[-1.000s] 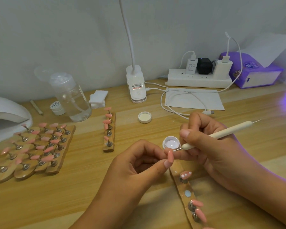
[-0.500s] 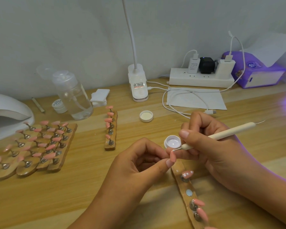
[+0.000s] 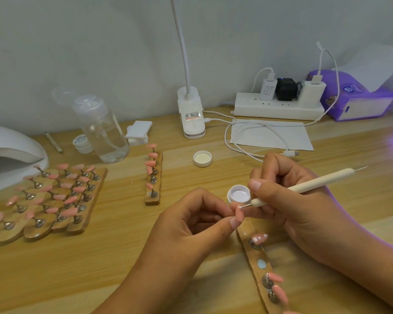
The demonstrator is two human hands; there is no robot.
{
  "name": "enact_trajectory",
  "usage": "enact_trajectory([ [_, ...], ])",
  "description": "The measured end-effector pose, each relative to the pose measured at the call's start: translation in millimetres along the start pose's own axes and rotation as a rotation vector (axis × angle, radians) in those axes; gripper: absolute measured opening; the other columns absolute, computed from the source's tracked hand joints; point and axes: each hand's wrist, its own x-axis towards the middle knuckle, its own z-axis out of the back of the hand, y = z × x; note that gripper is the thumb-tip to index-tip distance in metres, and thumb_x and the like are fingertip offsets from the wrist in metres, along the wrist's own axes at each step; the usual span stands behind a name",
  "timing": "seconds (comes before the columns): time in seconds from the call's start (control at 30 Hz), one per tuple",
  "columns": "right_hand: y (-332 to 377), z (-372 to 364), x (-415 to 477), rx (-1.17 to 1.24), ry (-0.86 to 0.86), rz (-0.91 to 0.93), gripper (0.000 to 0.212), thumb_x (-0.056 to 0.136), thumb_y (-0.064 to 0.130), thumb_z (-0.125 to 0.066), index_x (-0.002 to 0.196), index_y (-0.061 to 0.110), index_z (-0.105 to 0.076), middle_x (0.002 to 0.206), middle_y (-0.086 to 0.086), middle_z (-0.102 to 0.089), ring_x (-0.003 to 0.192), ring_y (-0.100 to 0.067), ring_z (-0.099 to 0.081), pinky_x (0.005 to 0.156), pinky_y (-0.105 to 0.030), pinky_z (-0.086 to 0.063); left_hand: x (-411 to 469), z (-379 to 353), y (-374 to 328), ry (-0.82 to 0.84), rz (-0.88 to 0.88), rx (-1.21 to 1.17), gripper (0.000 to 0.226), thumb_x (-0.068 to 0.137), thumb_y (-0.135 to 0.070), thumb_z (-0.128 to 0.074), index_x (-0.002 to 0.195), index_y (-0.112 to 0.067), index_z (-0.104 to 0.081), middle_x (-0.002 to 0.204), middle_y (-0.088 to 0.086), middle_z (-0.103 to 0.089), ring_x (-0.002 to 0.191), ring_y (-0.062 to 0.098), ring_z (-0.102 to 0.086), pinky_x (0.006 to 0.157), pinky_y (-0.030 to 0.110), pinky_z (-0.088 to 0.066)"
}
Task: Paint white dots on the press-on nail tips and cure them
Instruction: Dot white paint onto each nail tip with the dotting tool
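Left hand [image 3: 191, 225]: fingers curled, thumb and forefinger pinching one pink nail tip [image 3: 239, 215] upright, low centre above the desk [image 3: 100, 268]. Right hand [image 3: 288, 200]: fingers curled round a white dotting tool [image 3: 304, 188] in a pen grip, fine metal point with a white bead touching the top end of the pinched nail tip. Open pot of white gel [image 3: 239, 194]: on the desk just behind both hands, close against the right thumb; contact impossible to tell. Loose white lid [image 3: 202, 158]: inside up, further back, well apart from the pot. Wooden holder strip [image 3: 259, 254]: on the desk beneath the hands, running toward the near edge; carries one pink tip with white dots [image 3: 260, 238], one bare pale disc [image 3: 261, 264], then two plain pink tips [image 3: 276, 277] on metal stands. Second holder strip [image 3: 154, 198]: centre of the desk, single row of plain pink tips. Group of holder strips [image 3: 77, 225]: left, side by side, rows of plain pink tips. White curing lamp [image 3: 9, 152]: far left edge, partly out of view. Clear pump bottle [image 3: 102, 130], small white jar [image 3: 83, 143], stack of white pads [image 3: 138, 132]: back left, near the wall. Clip lamp [image 3: 191, 114], power strip [image 3: 277, 106] with plugged chargers, white paper sheet [image 3: 270, 134] under a looped white cable [image 3: 290, 152], purple tissue pack [image 3: 354, 103]: along the back right.
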Motion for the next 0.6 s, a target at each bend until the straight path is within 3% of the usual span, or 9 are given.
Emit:
enact_trajectory([
  [0.2,-0.7,0.6,0.3,0.004,-0.005,-0.004,0.027,0.075,0.012,-0.072,0.058,0.02,-0.053,0.061,0.002,-0.052,0.052,-0.004,-0.049,0.062,-0.027,-0.056,-0.4,0.6,1.2,0.007,-0.002,-0.014,0.02,0.063,-0.036,-0.079,0.074,-0.023,-0.069,0.079,0.0,-0.072,0.074,0.005,-0.064,0.066,0.015,-0.049],
  [0.3,-1.4,1.3,0.5,-0.011,-0.007,-0.002,0.025,0.077,0.012,-0.066,0.058,0.02,-0.053,0.061,0.003,-0.053,0.053,-0.004,-0.051,0.061,-0.026,-0.056,-0.3,0.7,1.0,0.01,-0.007,-0.013,0.021,0.064,-0.036,-0.079,0.074,-0.021,-0.069,0.079,-0.001,-0.072,0.074,0.005,-0.065,0.066,0.014,-0.049],
  [0.43,-2.2,1.5,0.3,-0.005,-0.004,-0.004,0.026,0.073,0.015,-0.074,0.059,0.02,-0.053,0.062,0.002,-0.051,0.052,-0.005,-0.048,0.062,-0.027,-0.056,0.2,0.3,1.1,0.01,-0.007,-0.01,0.018,0.067,-0.029,-0.082,0.073,-0.019,-0.068,0.076,-0.004,-0.07,0.072,0.004,-0.064,0.065,0.013,-0.048],
  [0.6,-2.5,0.9,1.0,-0.005,-0.013,-0.006,0.025,0.075,0.013,-0.069,0.058,0.02,-0.053,0.06,0.002,-0.051,0.053,-0.006,-0.048,0.061,-0.026,-0.056,0.1,1.1,2.2,0.016,-0.018,-0.016,0.021,0.064,-0.035,-0.078,0.074,-0.02,-0.068,0.077,-0.003,-0.07,0.072,0.004,-0.064,0.065,0.014,-0.048],
])
